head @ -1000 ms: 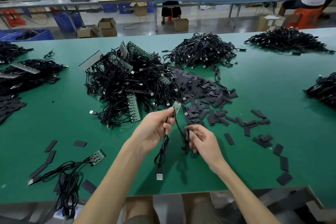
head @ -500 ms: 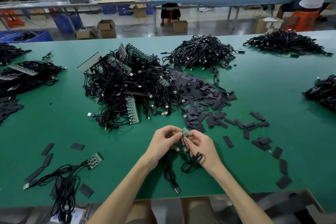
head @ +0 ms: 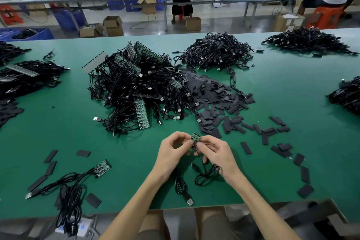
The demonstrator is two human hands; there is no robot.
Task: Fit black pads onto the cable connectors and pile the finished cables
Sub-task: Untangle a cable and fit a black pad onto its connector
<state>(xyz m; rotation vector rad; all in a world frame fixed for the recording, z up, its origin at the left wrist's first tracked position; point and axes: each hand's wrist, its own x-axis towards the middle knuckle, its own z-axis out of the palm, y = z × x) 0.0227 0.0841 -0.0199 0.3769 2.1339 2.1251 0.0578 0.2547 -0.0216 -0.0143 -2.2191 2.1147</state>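
Both hands meet low over the green table (head: 292, 103). My left hand (head: 172, 150) and my right hand (head: 213, 152) pinch a small green connector board (head: 195, 137) between their fingertips. Its black cables (head: 204, 177) hang down and coil on the table, one ending in a USB plug (head: 190, 200). A heap of loose black pads (head: 218, 101) lies just beyond the hands. Left of the pads sits a big tangle of cables with green boards (head: 136, 91). Another cable pile (head: 214, 52) lies farther back.
A cable bundle with a board (head: 74, 183) lies at the near left, among scattered pads (head: 50, 167). More pads (head: 303, 173) dot the near right. Other cable piles sit at the far right (head: 307, 42), right edge (head: 346, 95) and left edge (head: 25, 76). People work at a far bench.
The hands came together and dropped toward the table. The board that my left hand held up alone is now pinched by both hands, and the cables lie coiled on the table.
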